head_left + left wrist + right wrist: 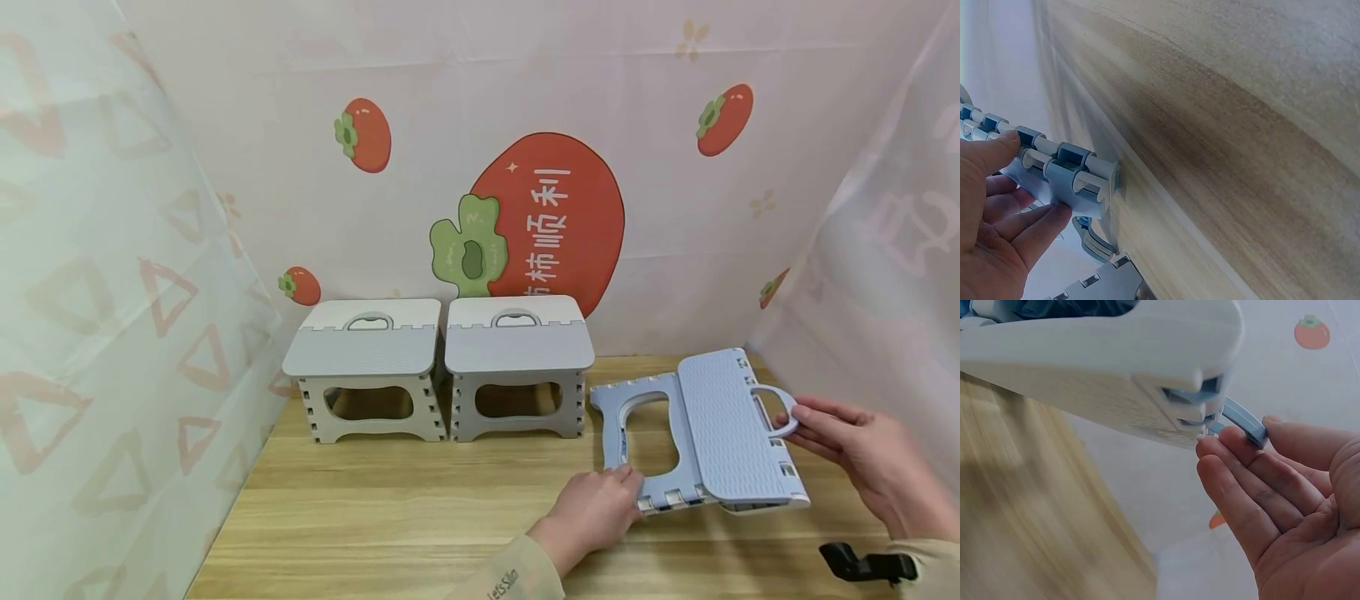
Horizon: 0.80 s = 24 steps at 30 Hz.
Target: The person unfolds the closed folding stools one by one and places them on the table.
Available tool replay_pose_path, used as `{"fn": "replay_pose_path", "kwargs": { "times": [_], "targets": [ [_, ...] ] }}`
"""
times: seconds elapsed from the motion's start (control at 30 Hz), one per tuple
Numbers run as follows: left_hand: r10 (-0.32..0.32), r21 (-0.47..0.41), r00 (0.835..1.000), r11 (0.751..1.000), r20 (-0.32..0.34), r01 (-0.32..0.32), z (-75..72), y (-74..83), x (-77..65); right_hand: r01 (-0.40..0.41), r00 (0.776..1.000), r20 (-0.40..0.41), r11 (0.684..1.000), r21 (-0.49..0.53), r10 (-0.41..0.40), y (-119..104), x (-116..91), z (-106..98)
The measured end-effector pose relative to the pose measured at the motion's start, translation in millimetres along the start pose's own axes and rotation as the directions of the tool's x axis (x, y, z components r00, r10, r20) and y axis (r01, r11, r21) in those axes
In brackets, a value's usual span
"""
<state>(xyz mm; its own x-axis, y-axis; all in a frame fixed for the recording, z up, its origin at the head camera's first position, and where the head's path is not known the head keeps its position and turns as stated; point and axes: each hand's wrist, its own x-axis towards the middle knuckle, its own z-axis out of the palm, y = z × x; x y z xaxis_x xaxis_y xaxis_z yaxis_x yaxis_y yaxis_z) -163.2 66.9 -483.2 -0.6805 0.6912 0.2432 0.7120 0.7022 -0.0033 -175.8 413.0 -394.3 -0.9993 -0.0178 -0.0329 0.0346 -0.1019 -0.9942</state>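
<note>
A light-blue folding stool [731,429] is partly folded at the right of the table, its seat half and a leg panel [686,483] with a large cut-out showing. My left hand [596,508] grips the near edge of that panel. In the left wrist view the thumb lies on the hinged edge [1063,156] and the fingers are beneath it. With my right hand [870,450] I pinch the stool's carrying handle [783,417] between thumb and fingers. In the right wrist view the handle [1244,422] stands out from the stool's edge. The stool's underside is mostly hidden.
Two unfolded stools stand side by side at the back: a cream and grey one [360,354] on the left, a grey one [517,350] beside it. A wood-grain table [420,508] lies beneath. Printed cloth [660,250] hangs behind and at both sides.
</note>
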Motion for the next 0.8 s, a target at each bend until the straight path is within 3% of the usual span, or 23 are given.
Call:
{"fn": "replay_pose_path", "kwargs": {
  "times": [0.23,0.5,0.8],
  "targets": [
    [-0.026,-0.034,1.0,0.999,0.008,0.026,0.2,-2.0,-0.3,0.012,1.0,0.002,1.0,-0.012,-0.012,-5,0,8],
    [-0.035,-0.011,0.999,0.999,-0.037,0.035,0.9,-3.6,-1.4,0.016,1.0,-0.025,0.999,-0.03,-0.017,-14,2,20],
    [-0.033,-0.046,0.999,0.998,-0.013,0.032,-0.7,-7.2,-0.1,0.032,0.998,-0.052,0.997,-0.07,-0.035,-25,2,33]
  ]
}}
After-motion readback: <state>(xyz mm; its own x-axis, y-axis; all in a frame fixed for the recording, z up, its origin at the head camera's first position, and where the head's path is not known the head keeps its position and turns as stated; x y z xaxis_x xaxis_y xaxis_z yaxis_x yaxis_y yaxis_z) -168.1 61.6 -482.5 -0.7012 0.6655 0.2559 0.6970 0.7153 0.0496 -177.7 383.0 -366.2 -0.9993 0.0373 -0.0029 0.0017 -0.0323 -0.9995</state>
